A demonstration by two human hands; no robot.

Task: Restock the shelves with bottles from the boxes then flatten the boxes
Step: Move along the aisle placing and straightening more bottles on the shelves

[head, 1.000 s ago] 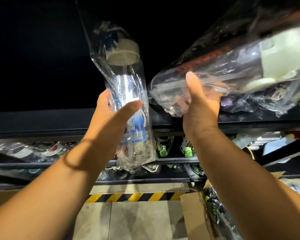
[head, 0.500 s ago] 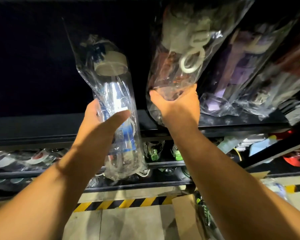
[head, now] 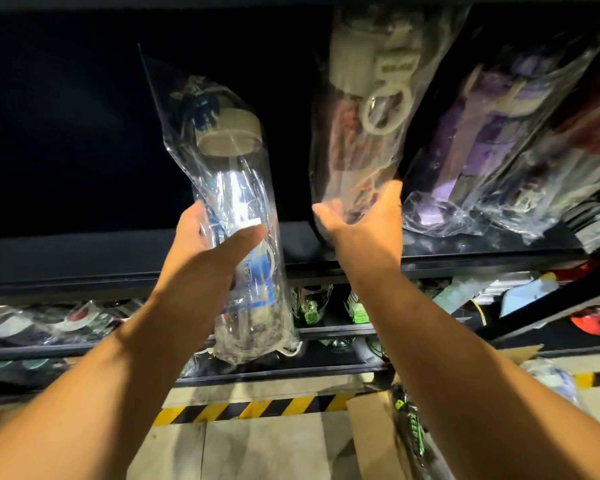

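1 bagged bottle [head: 236, 188], grasped in your left hand [head: 205, 247]: seat upright beside shelved bottle [head: 357, 126], right hand [head: 364, 220] relaxed against it

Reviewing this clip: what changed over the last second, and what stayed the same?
The right hand swung its bagged ring-cap bottle from tilted to upright on the top shelf, then loosened its grip, fingers open at the base. The left hand holds the bagged beige-cap bottle as before, not yet shelved.
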